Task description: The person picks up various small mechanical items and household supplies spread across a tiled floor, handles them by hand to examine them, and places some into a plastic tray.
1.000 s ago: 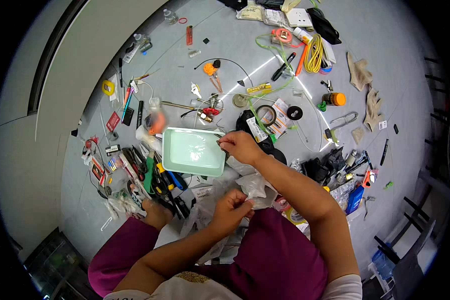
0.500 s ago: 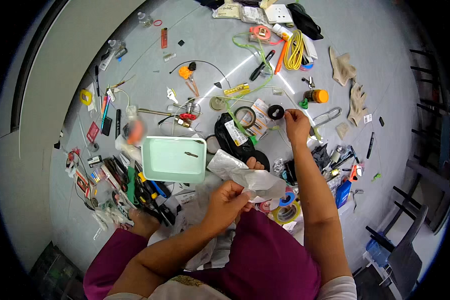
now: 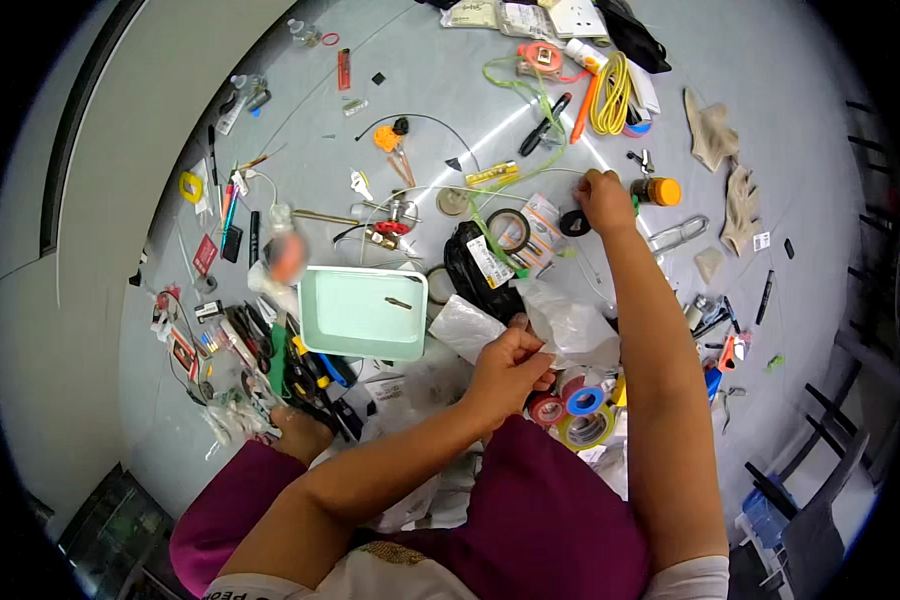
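My left hand (image 3: 511, 368) pinches the edge of a whitish translucent plastic bag (image 3: 575, 325), which spreads out to the right of the fingers. My right hand (image 3: 608, 203) reaches farther out over the floor with fingertips pressed together. A thin white cable (image 3: 530, 175) runs up to those fingers, but what they hold is hidden. Just left of them lie a small black roll (image 3: 574, 223) and a black tape ring (image 3: 508, 231). Beside my left hand, a black plastic packet with a white label (image 3: 488, 262) lies beyond a flat pale sheet (image 3: 465, 328).
A pale green tray (image 3: 362, 343) holds a small metal bit. Pliers and screwdrivers (image 3: 305, 370) crowd its near left. Tape rolls (image 3: 587, 430) sit by my knee. Farther out lie a yellow cord coil (image 3: 610, 95), a jar with an orange lid (image 3: 660, 191) and work gloves (image 3: 711, 130).
My right hand has moved slightly farther away, from beside the black roll to the white cable. The bag in my left hand has shifted right and spread out. The whole view has shifted slightly.
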`<action>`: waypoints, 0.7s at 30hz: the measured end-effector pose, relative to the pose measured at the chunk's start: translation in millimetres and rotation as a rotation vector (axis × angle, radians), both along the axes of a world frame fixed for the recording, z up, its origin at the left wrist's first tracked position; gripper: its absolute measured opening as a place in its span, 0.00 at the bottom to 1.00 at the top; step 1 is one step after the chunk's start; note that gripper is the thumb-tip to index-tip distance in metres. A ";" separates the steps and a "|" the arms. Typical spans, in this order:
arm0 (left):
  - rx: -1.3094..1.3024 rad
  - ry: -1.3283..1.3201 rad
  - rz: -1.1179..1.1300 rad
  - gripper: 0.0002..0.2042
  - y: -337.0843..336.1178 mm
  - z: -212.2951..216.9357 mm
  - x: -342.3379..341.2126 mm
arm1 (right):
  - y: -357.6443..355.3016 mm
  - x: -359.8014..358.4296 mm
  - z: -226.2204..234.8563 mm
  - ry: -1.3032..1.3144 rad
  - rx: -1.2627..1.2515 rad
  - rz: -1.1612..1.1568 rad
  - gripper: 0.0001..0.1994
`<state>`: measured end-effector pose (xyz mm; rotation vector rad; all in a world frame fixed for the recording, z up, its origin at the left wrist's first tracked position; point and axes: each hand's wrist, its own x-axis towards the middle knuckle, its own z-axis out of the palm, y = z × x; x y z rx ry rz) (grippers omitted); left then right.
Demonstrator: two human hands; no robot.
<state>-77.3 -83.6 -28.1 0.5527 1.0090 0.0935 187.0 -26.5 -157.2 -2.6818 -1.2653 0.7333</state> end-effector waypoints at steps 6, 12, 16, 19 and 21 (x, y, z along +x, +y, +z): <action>0.133 -0.027 -0.052 0.07 3.7 -11.3 5.6 | -29.4 -0.9 37.8 0.258 0.506 -0.148 0.06; 0.130 0.017 -0.062 0.07 15.1 -4.4 30.3 | -108.1 -59.3 184.5 0.968 0.655 -0.300 0.06; 0.128 0.022 -0.019 0.06 12.5 -6.4 33.0 | -115.1 -77.1 185.9 0.511 0.301 0.017 0.06; 0.151 0.048 -0.079 0.05 10.5 -3.1 33.5 | -130.2 -81.9 167.3 0.259 0.348 0.115 0.04; 0.111 0.051 -0.034 0.05 5.7 -6.7 34.0 | -132.9 -85.4 163.8 0.280 0.291 0.158 0.03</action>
